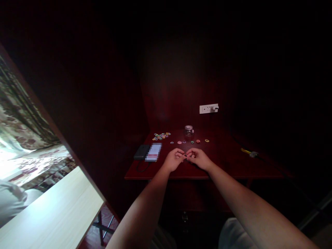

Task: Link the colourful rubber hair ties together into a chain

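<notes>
My left hand (174, 160) and my right hand (199, 159) meet over the front of the dark red desk, fingertips pinched together. Between them is a small pinkish hair tie (185, 155), partly hidden by the fingers. Just beyond lies a loose row of small hair ties: a bluish one (172, 143), a pink clump (179, 142), a purple one (184, 142), a green one (192, 142), a red-orange clump (198, 141) and a yellow one (206, 140). A mixed pile of colourful hair ties (160, 136) is spread at the back left.
Behind the row stands a clear lidded jar (189, 131). Left of my hands are a black power bank (141, 152) with a cable and a phone (154, 152). A yellow-ended cable or tool (249, 152) lies at the right. A wall socket (209, 108) holds a plug.
</notes>
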`<state>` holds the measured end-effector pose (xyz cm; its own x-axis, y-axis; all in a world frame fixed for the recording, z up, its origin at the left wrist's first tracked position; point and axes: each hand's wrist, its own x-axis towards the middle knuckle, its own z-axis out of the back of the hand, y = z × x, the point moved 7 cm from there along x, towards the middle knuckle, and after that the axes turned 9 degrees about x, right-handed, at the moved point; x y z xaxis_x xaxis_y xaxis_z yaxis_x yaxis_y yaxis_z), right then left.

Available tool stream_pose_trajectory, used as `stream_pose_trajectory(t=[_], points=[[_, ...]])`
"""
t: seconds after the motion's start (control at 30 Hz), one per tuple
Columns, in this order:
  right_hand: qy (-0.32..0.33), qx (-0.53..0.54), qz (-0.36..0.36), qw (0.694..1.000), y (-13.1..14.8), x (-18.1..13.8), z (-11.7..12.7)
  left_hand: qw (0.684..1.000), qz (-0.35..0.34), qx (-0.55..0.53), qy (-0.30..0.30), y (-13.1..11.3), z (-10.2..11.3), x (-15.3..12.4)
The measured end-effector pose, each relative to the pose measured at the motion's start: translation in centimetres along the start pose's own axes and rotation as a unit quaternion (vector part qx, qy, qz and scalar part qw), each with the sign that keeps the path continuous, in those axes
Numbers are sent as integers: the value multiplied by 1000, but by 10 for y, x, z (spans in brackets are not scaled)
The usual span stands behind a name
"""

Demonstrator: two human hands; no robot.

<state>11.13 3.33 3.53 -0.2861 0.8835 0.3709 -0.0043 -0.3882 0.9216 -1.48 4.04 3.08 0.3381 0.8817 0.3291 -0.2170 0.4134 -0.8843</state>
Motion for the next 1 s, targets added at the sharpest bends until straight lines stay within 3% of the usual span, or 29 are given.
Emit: stream_pose_trajectory(t=[1.0], points=[[-8,-17,-3,1000,-6,1,5,1000,-4,22,3,0,0,0]])
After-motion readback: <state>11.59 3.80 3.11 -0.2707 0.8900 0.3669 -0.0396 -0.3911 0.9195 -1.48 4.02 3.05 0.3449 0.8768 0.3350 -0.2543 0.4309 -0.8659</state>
